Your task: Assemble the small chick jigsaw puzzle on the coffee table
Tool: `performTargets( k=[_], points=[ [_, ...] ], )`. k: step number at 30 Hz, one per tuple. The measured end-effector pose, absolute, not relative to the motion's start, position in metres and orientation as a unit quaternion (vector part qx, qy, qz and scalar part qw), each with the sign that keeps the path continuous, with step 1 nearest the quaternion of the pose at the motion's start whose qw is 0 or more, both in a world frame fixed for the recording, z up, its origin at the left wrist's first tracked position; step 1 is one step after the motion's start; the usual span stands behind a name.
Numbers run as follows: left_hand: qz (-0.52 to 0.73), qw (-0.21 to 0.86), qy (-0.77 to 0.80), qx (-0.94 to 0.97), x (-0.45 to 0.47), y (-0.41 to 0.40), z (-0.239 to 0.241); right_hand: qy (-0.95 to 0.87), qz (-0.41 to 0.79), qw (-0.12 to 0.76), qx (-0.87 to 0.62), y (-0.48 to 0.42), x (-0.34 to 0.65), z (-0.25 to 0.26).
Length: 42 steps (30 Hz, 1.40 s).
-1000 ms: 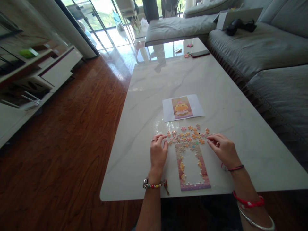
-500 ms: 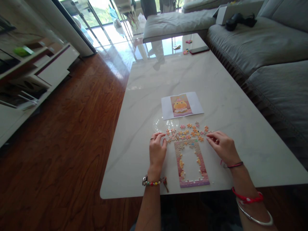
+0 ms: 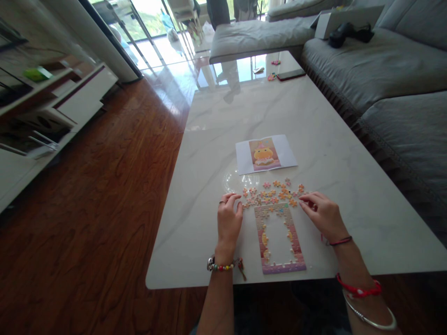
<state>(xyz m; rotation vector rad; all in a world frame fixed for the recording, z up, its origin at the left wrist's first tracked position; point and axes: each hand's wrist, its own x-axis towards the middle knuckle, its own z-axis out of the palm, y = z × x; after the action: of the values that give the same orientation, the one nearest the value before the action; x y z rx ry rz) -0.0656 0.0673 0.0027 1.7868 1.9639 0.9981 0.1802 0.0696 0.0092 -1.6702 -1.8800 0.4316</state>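
Border work looked finished: the puzzle frame (image 3: 275, 211) lay joined near the front edge of the worktop (image 3: 279, 107), its middle bare, while loose pieces (image 3: 272, 191) sat scattered just beyond it, short of the reference picture (image 3: 265, 155). Beside the frame's top left corner the left hand (image 3: 228, 221) rested palm down, fingers loosely curled and empty. At the scatter's right end the right hand (image 3: 323, 216) held its fingers bent together; whether they pinched a piece was unclear.
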Motion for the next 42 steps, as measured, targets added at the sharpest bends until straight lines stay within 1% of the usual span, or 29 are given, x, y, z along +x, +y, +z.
performTargets(
  k=[17, 23, 32, 42],
  points=[
    [0.34, 0.147, 0.682, 0.631, -0.0657, 0.068, 0.0013, -0.706, 0.16, 0.298, -0.622, 0.0702, 0.1799, 0.008],
    [0.352, 0.145, 0.676, 0.631, -0.0652, 0.069, 0.0013, -0.703, 0.159, 0.309, -0.621, 0.0709, 0.1821, 0.0078],
    [0.36, 0.13, 0.669, 0.638, -0.065, 0.0693, 0.002, -0.676, 0.126, 0.348, -0.637, 0.0721, 0.1841, 0.0059],
    [0.356, 0.127, 0.67, 0.639, -0.0661, 0.0693, 0.0016, -0.68, 0.122, 0.347, -0.634, 0.0722, 0.1849, 0.005]
  ],
)
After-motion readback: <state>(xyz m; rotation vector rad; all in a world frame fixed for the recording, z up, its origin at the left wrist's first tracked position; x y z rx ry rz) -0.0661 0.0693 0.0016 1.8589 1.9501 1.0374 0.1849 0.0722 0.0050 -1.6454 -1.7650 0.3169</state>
